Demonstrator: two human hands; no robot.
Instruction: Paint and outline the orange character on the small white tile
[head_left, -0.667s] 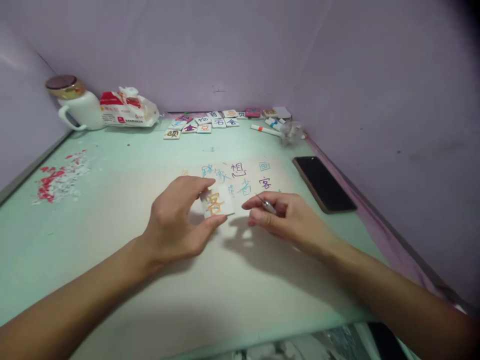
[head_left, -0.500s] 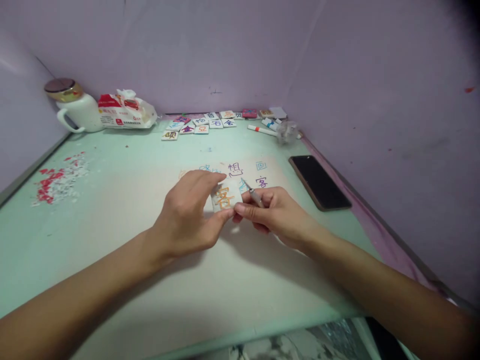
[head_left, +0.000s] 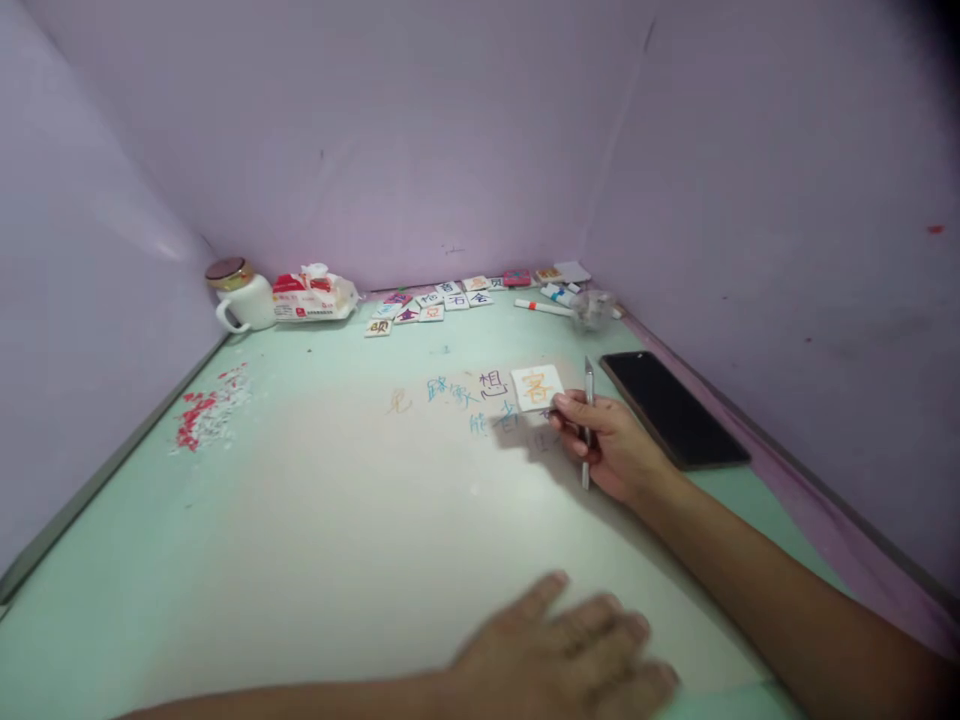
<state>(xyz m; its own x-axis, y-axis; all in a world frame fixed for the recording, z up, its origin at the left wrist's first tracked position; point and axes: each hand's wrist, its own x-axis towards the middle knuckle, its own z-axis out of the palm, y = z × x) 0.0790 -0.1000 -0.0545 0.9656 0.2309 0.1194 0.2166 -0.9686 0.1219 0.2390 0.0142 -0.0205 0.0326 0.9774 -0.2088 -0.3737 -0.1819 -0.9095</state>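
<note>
My right hand pinches a white square tile by its lower right corner; an orange character is drawn on it. The same hand also holds a slim silver craft knife, blade pointing up, between its fingers. Near the front edge of the table, my left hand is spread palm down with nothing in it, somewhat blurred by motion. Coloured characters are written on the table top beside and beneath the tile, some of them covered by the right hand and its shadow.
A phone lies to the right. At the back are character tiles, markers, crumpled clear plastic, a wipes packet and a white mug. Red and white shavings lie at the left on the table.
My left hand has let go of the tile and moved down to the front of the table, fingers spread. The right hand has carried the tile right; the knife is now more upright. The view has shifted.
</note>
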